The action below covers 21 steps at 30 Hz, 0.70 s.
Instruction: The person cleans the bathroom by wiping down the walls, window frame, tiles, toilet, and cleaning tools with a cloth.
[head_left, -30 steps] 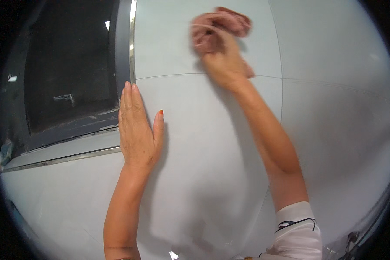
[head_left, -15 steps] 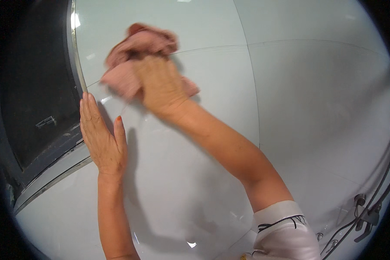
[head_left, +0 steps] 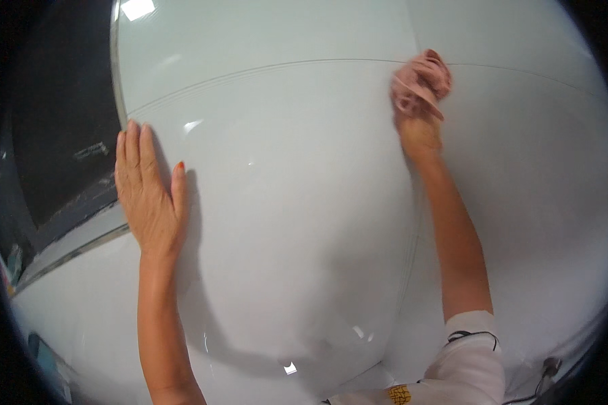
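A crumpled pink cloth [head_left: 422, 81] is bunched up in my right hand [head_left: 420, 137], against the white tiled wall [head_left: 284, 175] at its corner with the right-hand wall. The cloth covers most of that hand's fingers and is slightly blurred. My left hand [head_left: 148, 189] lies flat on the wall beside the window frame [head_left: 118, 67], its fingertips at the frame's edge. Those fingers point upward, the thumb stands apart, and nothing is held there.
On the left is a dark window pane [head_left: 67, 101] with a sill [head_left: 74, 246] beneath it. A metal fixture [head_left: 551, 366] with a hose sits at the lower right. Grout lines cross the glossy tiles, and a bluish object [head_left: 42, 351] is at the lower left.
My right hand has swept the cloth rightward across the wall, from near the window to the corner. My left hand stays flat by the frame while the view has shifted slightly.
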Motion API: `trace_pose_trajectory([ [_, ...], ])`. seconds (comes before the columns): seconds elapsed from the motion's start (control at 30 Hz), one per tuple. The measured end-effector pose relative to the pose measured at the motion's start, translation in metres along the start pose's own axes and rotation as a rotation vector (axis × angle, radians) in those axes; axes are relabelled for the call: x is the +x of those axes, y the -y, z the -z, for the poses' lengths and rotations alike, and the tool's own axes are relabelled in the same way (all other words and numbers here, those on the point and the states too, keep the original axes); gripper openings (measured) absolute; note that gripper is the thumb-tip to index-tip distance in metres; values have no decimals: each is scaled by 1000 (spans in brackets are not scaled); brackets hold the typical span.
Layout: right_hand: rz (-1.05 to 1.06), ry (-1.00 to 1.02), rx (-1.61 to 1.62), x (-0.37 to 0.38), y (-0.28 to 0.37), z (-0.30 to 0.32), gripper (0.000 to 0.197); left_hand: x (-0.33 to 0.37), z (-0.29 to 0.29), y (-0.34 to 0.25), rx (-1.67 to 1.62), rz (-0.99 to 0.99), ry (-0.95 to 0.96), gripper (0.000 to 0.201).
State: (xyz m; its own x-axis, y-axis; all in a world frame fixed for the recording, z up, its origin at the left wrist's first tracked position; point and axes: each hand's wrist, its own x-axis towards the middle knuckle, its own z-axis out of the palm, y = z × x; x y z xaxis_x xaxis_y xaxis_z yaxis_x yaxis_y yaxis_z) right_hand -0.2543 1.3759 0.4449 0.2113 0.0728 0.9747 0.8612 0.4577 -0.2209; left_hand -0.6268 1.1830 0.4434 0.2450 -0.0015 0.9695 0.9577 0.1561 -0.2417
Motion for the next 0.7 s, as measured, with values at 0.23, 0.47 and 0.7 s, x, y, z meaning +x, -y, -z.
trace_pose_trajectory([
  [0.23,-64,147,459,-82,-33,37,32,8,9,-5,-22,-2,-90,55],
  [0.47,-949,381,1613,-270,-80,57,31,6,7,-20,9,59,-33,54],
  [0.7,-37,60,587,-139,-113,-24,24,7,-6,-27,-69,16,-19,53],
])
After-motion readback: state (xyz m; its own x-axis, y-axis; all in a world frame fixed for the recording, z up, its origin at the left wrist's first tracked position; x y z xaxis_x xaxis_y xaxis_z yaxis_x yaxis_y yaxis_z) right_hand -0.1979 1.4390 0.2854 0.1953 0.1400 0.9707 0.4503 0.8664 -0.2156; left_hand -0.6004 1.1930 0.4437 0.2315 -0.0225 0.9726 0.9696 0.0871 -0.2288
